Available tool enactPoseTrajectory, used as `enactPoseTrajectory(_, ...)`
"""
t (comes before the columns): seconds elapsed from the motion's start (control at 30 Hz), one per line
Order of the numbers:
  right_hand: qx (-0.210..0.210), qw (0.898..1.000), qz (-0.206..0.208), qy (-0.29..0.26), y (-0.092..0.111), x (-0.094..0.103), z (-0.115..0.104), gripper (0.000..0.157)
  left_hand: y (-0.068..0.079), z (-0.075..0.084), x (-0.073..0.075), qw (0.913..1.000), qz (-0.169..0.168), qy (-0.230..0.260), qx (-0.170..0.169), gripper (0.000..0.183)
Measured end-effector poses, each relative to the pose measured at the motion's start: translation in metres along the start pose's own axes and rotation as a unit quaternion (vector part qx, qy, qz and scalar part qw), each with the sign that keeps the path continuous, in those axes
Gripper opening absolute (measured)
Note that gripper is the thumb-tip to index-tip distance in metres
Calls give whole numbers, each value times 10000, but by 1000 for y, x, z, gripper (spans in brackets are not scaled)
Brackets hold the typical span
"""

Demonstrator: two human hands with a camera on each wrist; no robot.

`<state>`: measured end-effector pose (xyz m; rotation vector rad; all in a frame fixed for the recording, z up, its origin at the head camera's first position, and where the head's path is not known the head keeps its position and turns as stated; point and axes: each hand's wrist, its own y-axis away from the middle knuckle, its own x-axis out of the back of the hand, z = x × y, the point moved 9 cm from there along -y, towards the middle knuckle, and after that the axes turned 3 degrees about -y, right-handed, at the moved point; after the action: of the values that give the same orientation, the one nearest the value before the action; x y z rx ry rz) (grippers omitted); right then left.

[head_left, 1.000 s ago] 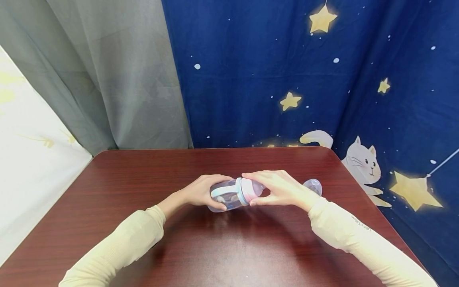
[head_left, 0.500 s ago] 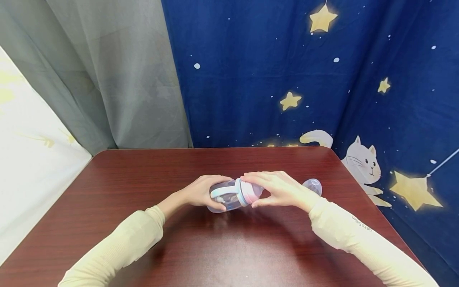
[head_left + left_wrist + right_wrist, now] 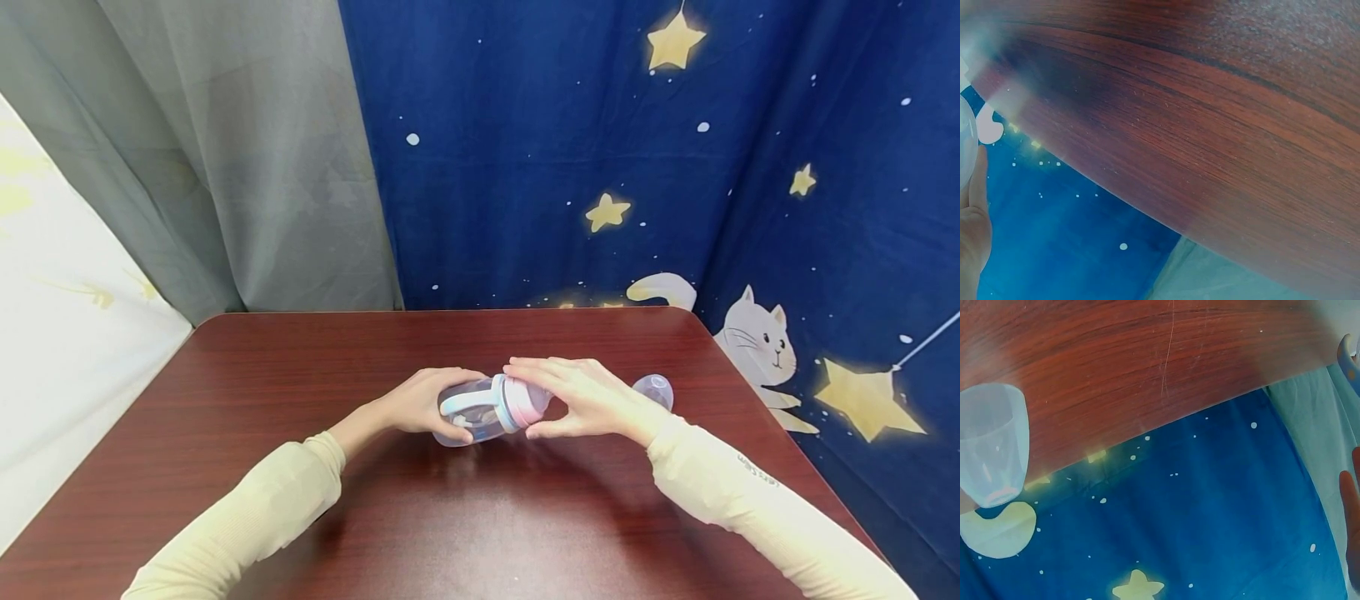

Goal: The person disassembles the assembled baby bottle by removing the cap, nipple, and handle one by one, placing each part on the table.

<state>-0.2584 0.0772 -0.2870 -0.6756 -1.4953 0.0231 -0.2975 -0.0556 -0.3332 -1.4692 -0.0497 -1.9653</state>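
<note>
A clear baby bottle (image 3: 480, 417) lies tilted on its side above the table, its pink collar (image 3: 522, 402) and teat toward the right. A pale blue handle (image 3: 471, 402) runs along its body. My left hand (image 3: 422, 406) grips the body from the left, thumb along the near side. My right hand (image 3: 581, 398) reaches round the pink collar, fingertips on its far side and thumb at its near edge. Part of the teat is hidden behind that hand. In the left wrist view only an edge of the bottle (image 3: 966, 140) shows beside the left hand (image 3: 974, 231).
A clear dome-shaped bottle cap (image 3: 656, 388) stands on the brown table (image 3: 480, 533) just behind the right wrist; the right wrist view shows this cap (image 3: 994, 444) larger. Beyond the table's far edge hang a grey curtain (image 3: 292, 167) and a blue star-patterned curtain (image 3: 525, 167).
The right thumb has shifted slightly down and right along the pink collar. The left hand and the bottle have barely moved; the cap stays where it was.
</note>
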Motion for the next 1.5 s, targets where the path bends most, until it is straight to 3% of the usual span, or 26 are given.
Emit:
enactPoseTrajectory(0.27,-772,9969,131,2,1,5,11,68,0,0,-1,10000,30,36,40,76)
enactPoseTrajectory(0.53,-1032,9946,-60,37,3,-1,14,65,0,0,-1,10000,3,-6,12,78)
enactPoseTrajectory(1.03,-896,9958,-145,-135,4,-6,13,65,0,-1,-4,9999,-94,-49,54,77)
enactPoseTrajectory(1.5,-475,9988,-41,-95,3,-6,9,64,1,1,-3,9999,-121,-19,71,77)
